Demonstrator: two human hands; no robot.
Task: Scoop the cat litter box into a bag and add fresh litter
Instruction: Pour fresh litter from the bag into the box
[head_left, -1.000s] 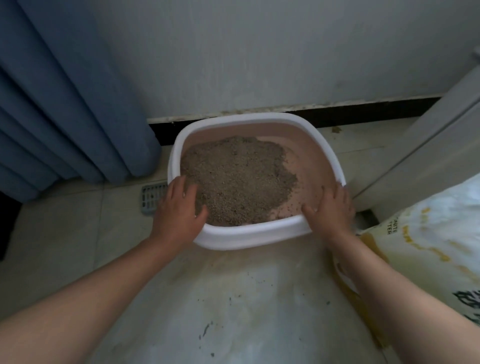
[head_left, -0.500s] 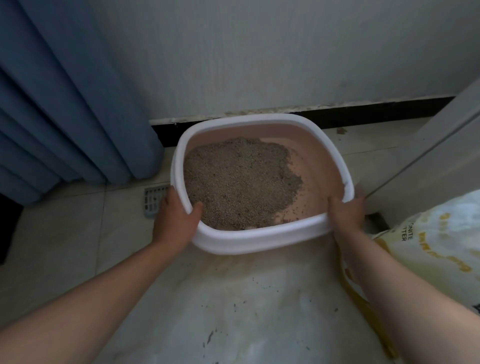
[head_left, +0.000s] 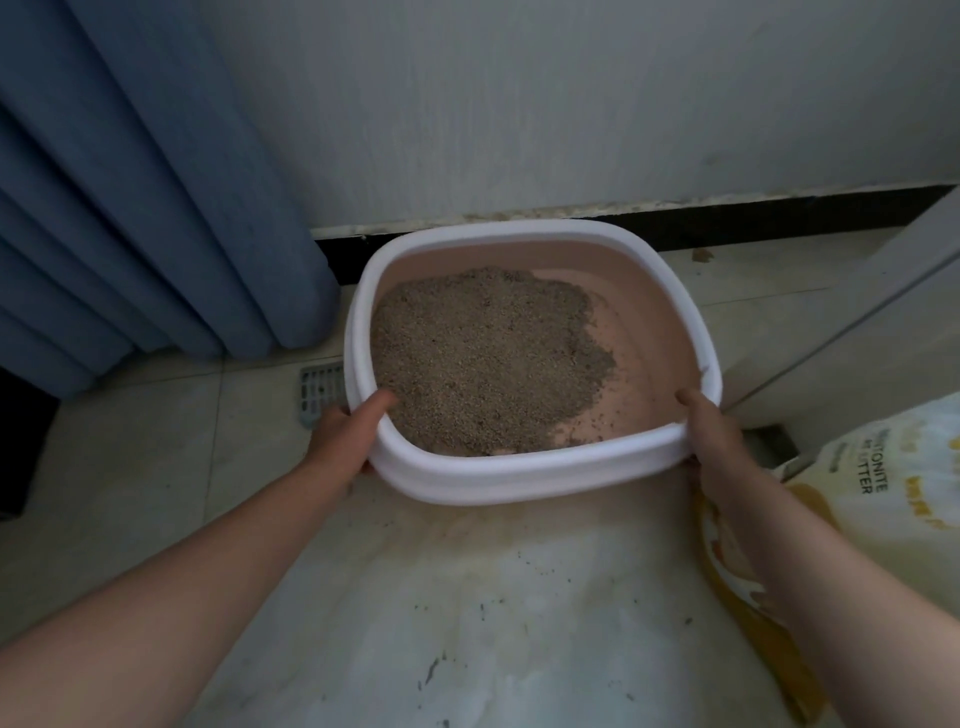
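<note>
Nearest to the camera is the pale floor (head_left: 467, 623), with dark grains scattered on it, and two bare forearms reach forward over it. At the right edge lies a white and yellow litter bag (head_left: 883, 493), just beside the right forearm. The left hand (head_left: 345, 439) grips the near left corner of the box (head_left: 519, 480): its thumb lies over the white rim and touches the litter (head_left: 483, 358), while the other fingers are hidden below the rim. The right hand (head_left: 714, 441) grips the near right corner in the same way, thumb over the rim, fingers out of sight. The box is white outside and pink inside; the grey-brown litter is heaped on its left side, and the right part of the bottom is almost bare. A grey drain grate (head_left: 322, 389) shows just left of the box. Behind it hangs a blue curtain (head_left: 156, 208), and the far side of the box is near the wall (head_left: 571, 104).
</note>
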